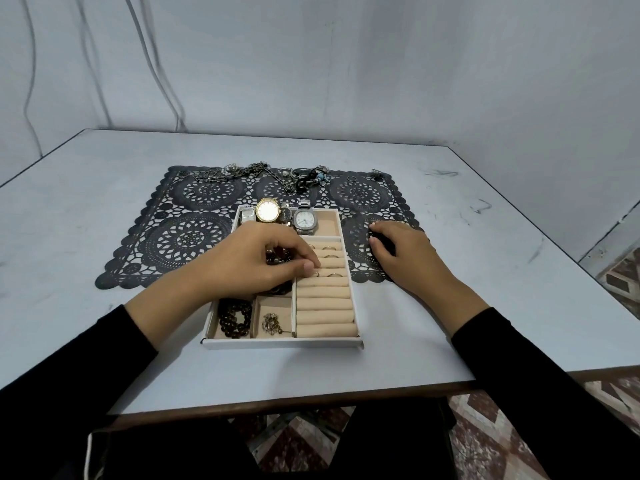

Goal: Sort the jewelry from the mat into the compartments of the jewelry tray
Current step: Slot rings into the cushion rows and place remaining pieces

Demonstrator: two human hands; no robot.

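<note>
Left hand (pixel 263 261) seemingly pinches ring (pixel 316 274) (at rolls (pixel 325 306)); right hand (pixel 405 258), loosely curled, touches mat (pixel 194 237).

The white rectangular jewelry tray (pixel 282 342) looked like plain matt cardboard outside, with soft beige velvety lining and padded beige fabric ring rolls (pixel 325 306) inside. In its far row, the round gold watch (pixel 267 210) was properly glossy metal, its glass face glaring white. The silver steel watch (pixel 304 220) beside it had more of a brushed sheen. The dark brown bead bracelet (pixel 235 317) in its near left corner was polished and shiny. A thin silver metal ring (pixel 316 273) glinted in the rolls. Under the tray, the black lace-cut mat (pixel 194 237) seemed matt and plasticky. The pale grey table (pixel 381 368) was smooth laminate, scuffed off to the tray's right.
</note>
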